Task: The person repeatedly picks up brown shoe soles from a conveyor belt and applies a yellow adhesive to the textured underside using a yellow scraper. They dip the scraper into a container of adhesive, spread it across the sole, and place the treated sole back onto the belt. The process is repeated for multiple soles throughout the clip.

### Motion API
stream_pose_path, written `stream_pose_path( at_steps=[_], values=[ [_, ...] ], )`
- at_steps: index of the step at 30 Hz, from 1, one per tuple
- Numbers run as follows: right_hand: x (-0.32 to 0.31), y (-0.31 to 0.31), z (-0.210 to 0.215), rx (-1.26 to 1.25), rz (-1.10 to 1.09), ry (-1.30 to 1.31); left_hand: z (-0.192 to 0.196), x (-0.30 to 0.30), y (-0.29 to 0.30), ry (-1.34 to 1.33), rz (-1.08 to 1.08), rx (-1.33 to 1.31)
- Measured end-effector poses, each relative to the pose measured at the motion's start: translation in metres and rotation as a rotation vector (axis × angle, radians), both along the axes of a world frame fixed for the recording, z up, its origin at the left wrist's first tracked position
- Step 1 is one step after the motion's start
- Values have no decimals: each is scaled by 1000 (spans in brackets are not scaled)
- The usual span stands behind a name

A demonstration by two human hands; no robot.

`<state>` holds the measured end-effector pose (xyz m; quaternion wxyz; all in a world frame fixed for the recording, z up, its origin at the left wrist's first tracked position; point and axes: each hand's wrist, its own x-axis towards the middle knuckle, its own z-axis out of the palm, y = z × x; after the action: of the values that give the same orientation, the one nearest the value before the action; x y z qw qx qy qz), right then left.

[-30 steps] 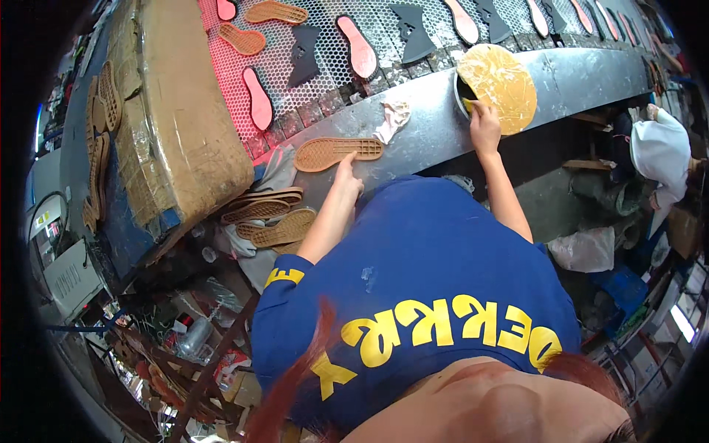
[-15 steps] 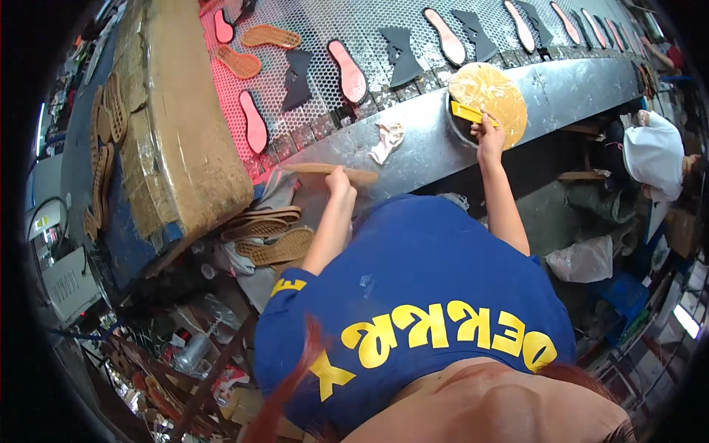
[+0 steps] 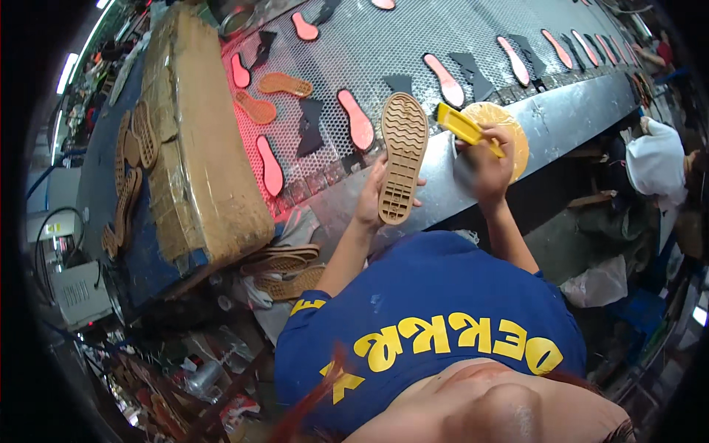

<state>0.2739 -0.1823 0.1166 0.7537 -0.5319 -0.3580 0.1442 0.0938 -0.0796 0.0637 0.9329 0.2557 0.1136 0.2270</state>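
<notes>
In my left hand a tan shoe sole stands nearly upright, its wavy and gridded tread turned toward me. My fingers wrap around its lower part from behind. Beside it, my right hand is closed on a yellow-handled brush, its head pointing up and left toward the sole. A round yellowish lid lies behind my right hand, partly covered by it, on the metal ledge. What is under the lid is mostly hidden.
Pink insoles and black cut pieces lie on a mesh belt across the far side. A taped cardboard piece borders the left. More soles are stacked by my left forearm. Another person in white is at right.
My left hand has raised the sole and turned it from edge-on to tread toward me. The brush has come nearer, off the lid, toward the sole. The view has shifted slightly.
</notes>
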Motion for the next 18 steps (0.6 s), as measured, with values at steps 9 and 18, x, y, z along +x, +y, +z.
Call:
stream_pose_path(
  at_steps=[9,18],
  values=[
    [7,3,17,-142,-253,-691,14,16,-22,-84,-158,81],
    [8,-1,15,-166,-306,-688,13,13,-28,-67,-202,155]
  ],
)
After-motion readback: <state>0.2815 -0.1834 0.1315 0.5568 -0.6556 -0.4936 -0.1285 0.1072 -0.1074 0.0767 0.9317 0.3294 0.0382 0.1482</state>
